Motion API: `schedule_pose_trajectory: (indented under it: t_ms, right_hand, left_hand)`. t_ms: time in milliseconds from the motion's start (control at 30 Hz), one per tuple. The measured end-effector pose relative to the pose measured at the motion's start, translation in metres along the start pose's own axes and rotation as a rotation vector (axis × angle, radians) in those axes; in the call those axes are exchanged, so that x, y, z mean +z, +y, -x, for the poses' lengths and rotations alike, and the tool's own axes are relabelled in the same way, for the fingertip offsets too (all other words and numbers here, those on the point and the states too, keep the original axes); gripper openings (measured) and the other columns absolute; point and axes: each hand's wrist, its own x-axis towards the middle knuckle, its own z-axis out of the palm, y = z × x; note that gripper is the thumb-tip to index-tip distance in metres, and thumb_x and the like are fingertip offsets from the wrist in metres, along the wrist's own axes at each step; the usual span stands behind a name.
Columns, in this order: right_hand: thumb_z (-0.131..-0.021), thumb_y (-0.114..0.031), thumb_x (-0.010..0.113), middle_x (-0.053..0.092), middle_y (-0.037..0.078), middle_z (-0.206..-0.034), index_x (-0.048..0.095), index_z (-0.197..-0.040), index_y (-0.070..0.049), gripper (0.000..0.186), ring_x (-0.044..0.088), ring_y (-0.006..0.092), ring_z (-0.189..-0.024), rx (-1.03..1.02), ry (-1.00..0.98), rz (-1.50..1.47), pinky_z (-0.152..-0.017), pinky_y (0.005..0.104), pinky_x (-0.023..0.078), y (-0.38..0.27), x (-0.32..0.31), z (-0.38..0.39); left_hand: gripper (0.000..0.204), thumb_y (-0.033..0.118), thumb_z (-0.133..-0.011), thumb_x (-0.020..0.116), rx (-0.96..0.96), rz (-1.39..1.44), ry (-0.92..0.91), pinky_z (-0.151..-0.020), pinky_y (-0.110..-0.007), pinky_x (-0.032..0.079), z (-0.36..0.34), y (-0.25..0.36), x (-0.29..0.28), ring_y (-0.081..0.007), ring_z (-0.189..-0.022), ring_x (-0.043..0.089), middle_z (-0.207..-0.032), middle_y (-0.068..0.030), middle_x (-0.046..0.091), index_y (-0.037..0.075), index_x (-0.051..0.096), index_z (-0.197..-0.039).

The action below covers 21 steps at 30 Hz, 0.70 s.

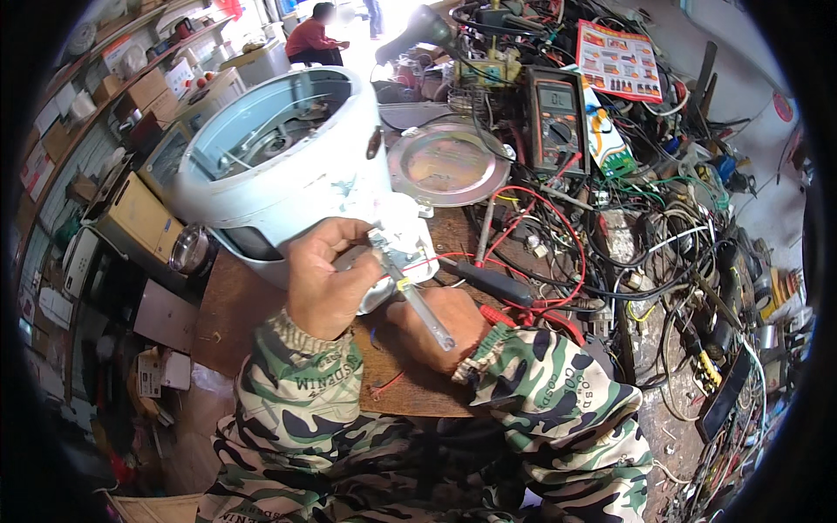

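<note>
My left hand is closed on a narrow silver strip with a small yellow part, at a white housing beside the large white appliance body. The strip slants down over my right hand, whose fingers are curled under it beside the housing; what they hold is hidden. A thin red wire runs from the housing area. Just right of it lie a black-handled tool and red test leads. A round metal plate lies behind the housing on the wooden bench.
A multimeter, a printed sheet and dense tangled cables crowd the bench's back and right. Shelves with boxes and a yellow cabinet stand at left. A person in red sits in the background.
</note>
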Motion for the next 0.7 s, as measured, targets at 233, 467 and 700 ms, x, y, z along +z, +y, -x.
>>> schedule_pose_trajectory:
  t_ms: [233, 467, 700]
  right_hand:
    - [-0.078, -0.014, 0.062, 0.065, 0.018, -0.074, 0.063, -0.090, -0.006, 0.014, 0.066, 0.0398, -0.071, 0.012, 0.019, -0.068, -0.063, 0.0493, 0.053, -0.002, -0.002, 0.004]
    - [-0.071, -0.008, 0.068, 0.066, 0.020, -0.080, 0.064, -0.090, -0.003, 0.020, 0.065, 0.0420, -0.078, -0.147, 0.039, -0.212, -0.069, 0.0483, 0.054, 0.005, -0.006, 0.003]
    - [-0.073, -0.003, 0.069, 0.068, 0.020, -0.088, 0.066, -0.095, 0.000, 0.022, 0.066, 0.0402, -0.085, -0.047, -0.208, -0.434, -0.076, 0.0443, 0.053, 0.035, -0.070, 0.011]
  left_hand:
    - [0.022, -0.005, -0.081, 0.061, -0.008, -0.004, 0.001, -0.079, -0.025, 0.050, 0.002, 0.003, 0.001, -0.0108, -0.086, 0.064, -0.097, -0.0103, 0.069, -0.009, 0.062, -0.103]
    - [0.021, -0.004, -0.084, 0.057, 0.026, 0.010, 0.000, -0.078, -0.024, 0.049, 0.002, 0.004, 0.000, -0.0099, -0.083, 0.062, -0.096, -0.0087, 0.068, -0.007, 0.061, -0.104]
    - [0.020, -0.003, -0.085, 0.059, -0.033, 0.051, -0.032, -0.073, -0.023, 0.051, -0.002, -0.005, -0.004, -0.0084, -0.079, 0.062, -0.095, -0.0084, 0.068, -0.007, 0.062, -0.105]
